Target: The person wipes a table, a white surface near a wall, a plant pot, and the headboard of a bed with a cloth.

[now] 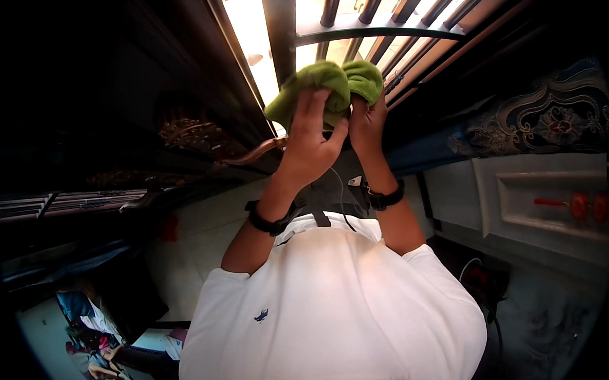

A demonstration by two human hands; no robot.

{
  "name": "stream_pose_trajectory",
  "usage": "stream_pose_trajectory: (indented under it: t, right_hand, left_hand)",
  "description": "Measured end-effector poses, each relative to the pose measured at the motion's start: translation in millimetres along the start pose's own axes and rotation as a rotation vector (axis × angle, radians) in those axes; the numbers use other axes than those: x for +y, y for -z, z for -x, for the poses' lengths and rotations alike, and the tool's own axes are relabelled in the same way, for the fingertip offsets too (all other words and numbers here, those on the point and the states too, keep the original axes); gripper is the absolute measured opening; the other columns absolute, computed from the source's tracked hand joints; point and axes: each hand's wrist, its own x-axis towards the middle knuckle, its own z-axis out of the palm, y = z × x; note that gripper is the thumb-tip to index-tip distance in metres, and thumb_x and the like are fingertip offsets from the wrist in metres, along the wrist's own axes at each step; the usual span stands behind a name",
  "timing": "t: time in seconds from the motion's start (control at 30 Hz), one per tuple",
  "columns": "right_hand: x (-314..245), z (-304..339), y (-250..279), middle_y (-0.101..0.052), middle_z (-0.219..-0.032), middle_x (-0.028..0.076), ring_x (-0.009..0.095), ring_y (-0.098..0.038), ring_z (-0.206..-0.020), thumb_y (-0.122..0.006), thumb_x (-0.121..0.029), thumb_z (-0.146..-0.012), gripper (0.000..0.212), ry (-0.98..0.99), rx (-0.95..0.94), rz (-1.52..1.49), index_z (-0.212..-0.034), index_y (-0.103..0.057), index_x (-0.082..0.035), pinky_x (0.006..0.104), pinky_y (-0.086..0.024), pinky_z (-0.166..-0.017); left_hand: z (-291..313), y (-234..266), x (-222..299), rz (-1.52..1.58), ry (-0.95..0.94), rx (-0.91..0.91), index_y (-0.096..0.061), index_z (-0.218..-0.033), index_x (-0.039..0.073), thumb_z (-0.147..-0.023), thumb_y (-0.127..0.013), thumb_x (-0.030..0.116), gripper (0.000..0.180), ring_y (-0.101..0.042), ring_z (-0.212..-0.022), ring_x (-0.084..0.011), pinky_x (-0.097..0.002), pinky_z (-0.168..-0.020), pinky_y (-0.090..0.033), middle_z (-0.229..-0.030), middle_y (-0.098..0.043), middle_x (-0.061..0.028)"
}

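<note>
A bunched green cloth [324, 87] is held up in front of me, close to the bars of a window grille. My left hand [310, 132] presses against its left part, the fingers bent over the fabric and the thumb toward the right. Gripping the smaller right-hand fold is my right hand [368, 123], its fingertips partly hidden by the cloth. Both wrists wear black bands. Just left of the cloth, a curved metallic door handle [255, 151] sticks out from a dark door.
Bright light comes through the barred window [378, 17] ahead. A dark door edge [227, 51] runs along the left. To the right hangs a blue curtain with an ornate pattern [553, 121], above a pale panel [487, 182]. Assorted items [97, 335] lie at the lower left.
</note>
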Motion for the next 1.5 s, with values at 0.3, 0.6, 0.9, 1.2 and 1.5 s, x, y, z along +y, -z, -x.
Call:
stream_pose_trajectory:
  t: [0.3,0.6,0.9,1.2,1.5]
  right_hand:
    - [20.0,8.4,6.0,-0.057,-0.109,0.010,0.017,-0.057,-0.098,-0.056,-0.014,-0.096,0.027,-0.161,0.031,-0.109,-0.118,-0.047,-0.002,0.0307,-0.048,-0.083]
    - [-116.5,-88.4,0.4,-0.041,-0.122,0.028,0.043,-0.045,-0.107,-0.073,-0.028,-0.078,0.085,0.676,0.011,0.693,-0.142,-0.025,-0.001,0.0516,-0.044,-0.088]
    - [-84.4,-125.8,78.1,-0.040,-0.133,0.023,0.039,-0.058,-0.099,-0.068,-0.011,-0.081,0.066,0.668,0.225,0.802,-0.141,-0.039,-0.008,0.0479,-0.053,-0.080]
    - [17.3,-91.6,188.4,-0.053,-0.123,0.024,0.042,-0.054,-0.112,-0.073,-0.011,-0.074,0.063,0.297,0.150,0.586,-0.132,-0.048,-0.004,0.0462,-0.047,-0.091]
    - [-46.1,-124.7,245.2,-0.056,-0.123,0.018,0.026,-0.063,-0.106,-0.070,-0.008,-0.083,0.054,0.503,0.148,0.402,-0.131,-0.046,0.002,0.0354,-0.050,-0.089]
  left_hand:
    - [31.1,-36.4,-20.0,-0.258,0.275,-0.059,-0.031,-0.145,0.003,-0.085,-0.065,0.023,0.071,-0.013,-0.135,-0.0599,-0.0575,-0.113,-0.016,-0.142,-0.018,-0.0446]
    - [-67.8,33.7,77.5,-0.367,-0.304,0.303,-0.046,-0.140,0.005,-0.082,-0.063,0.013,0.061,-0.032,-0.134,-0.0445,-0.0525,-0.112,-0.022,-0.145,-0.038,-0.0220]
    - [-109.8,-47.6,67.8,-0.461,-0.486,0.218,-0.049,-0.140,0.016,-0.079,-0.064,0.016,0.063,-0.048,-0.122,-0.0400,-0.0503,-0.104,-0.034,-0.142,-0.043,-0.0207]
    - [-88.4,-197.7,3.5,-0.509,-0.379,-0.118,-0.038,-0.142,0.002,-0.082,-0.063,0.020,0.068,-0.039,-0.130,-0.0448,-0.0559,-0.110,-0.022,-0.144,-0.036,-0.0294]
    - [-212.5,-201.8,92.1,-0.395,-0.574,0.127,-0.016,-0.151,0.002,-0.079,-0.065,0.064,0.107,-0.013,-0.141,-0.0510,-0.0643,-0.112,-0.008,-0.152,-0.018,-0.0327]
